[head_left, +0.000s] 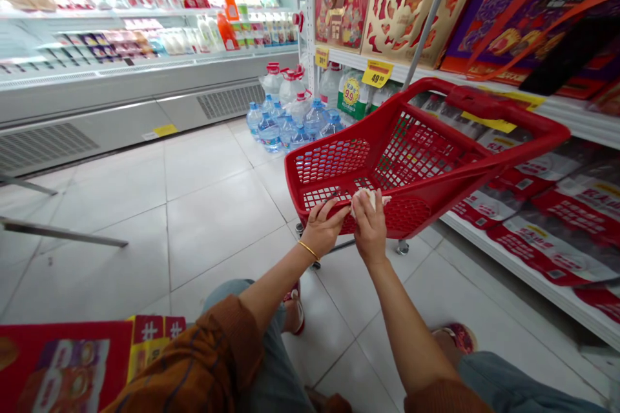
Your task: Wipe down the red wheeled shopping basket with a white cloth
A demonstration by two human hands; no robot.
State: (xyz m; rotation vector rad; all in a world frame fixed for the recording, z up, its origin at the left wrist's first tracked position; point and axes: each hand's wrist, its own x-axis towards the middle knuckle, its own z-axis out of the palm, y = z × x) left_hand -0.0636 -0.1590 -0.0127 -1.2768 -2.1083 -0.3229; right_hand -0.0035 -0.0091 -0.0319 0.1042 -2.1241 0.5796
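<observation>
Under the fingers (367,214) of the right hand (371,235), a white wipe (371,199) is pressed on the front of a red shopping cart (504,110). Those fingers pinch the wipe against the red plastic. The left hand (323,227), with a gold bangle (309,250), is just beside the right hand, its fingers close together on the cart's edge. You can't tell if they grip it. Well past the fingers, water bottles (285,129) stand on the floor (213,232), near a shelf (571,116) of red and gold gift boxes (402,6).
</observation>
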